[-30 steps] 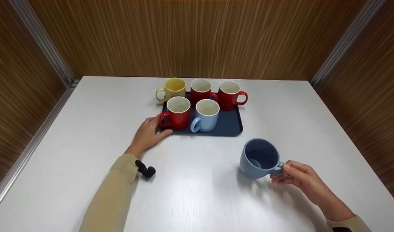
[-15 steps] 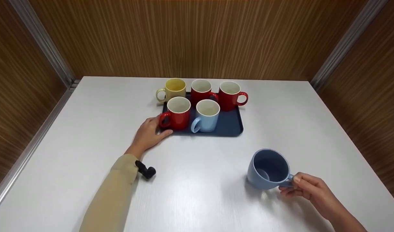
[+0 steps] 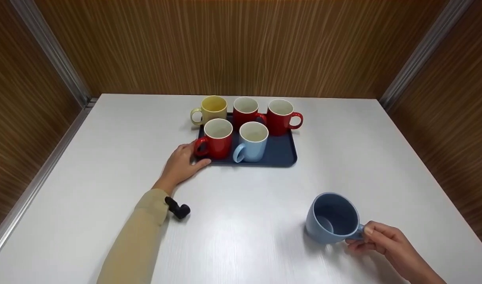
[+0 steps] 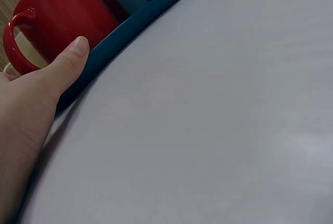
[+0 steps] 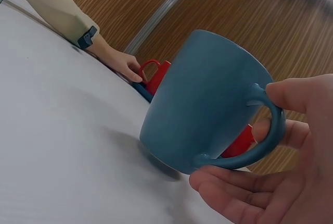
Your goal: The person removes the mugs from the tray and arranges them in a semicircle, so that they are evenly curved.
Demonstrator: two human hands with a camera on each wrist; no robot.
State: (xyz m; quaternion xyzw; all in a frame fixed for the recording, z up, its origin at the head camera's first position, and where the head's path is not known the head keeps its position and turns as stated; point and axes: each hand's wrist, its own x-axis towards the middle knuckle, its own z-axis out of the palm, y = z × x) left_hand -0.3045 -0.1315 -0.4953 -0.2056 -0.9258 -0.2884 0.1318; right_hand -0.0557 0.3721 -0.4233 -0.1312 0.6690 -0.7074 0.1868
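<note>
My right hand (image 3: pixel 391 244) pinches the handle of a grey-blue mug (image 3: pixel 318 227) at the front right. In the right wrist view the mug (image 5: pixel 203 99) leans, with its shadow on the table under its base. My left hand (image 3: pixel 180 165) holds the front left corner of a dark blue tray (image 3: pixel 281 152); in the left wrist view its thumb (image 4: pixel 70 62) lies against the rim. Beside that hand on the tray stands a red mug (image 3: pixel 221 148), and a light blue mug (image 3: pixel 256 150) stands to its right. The left fingertips are partly hidden behind the red mug's handle.
A yellow mug (image 3: pixel 215 112) and two more red mugs, one in the middle (image 3: pixel 241 118) and one at the right (image 3: pixel 276 124), form the tray's back row. Wood-grain panels (image 3: pixel 241 47) wall in the white table (image 3: pixel 225 221) at the back and sides.
My right hand has drawn the grey-blue mug toward the front and slightly right, away from the tray. The left hand and the mugs on the tray have stayed put.
</note>
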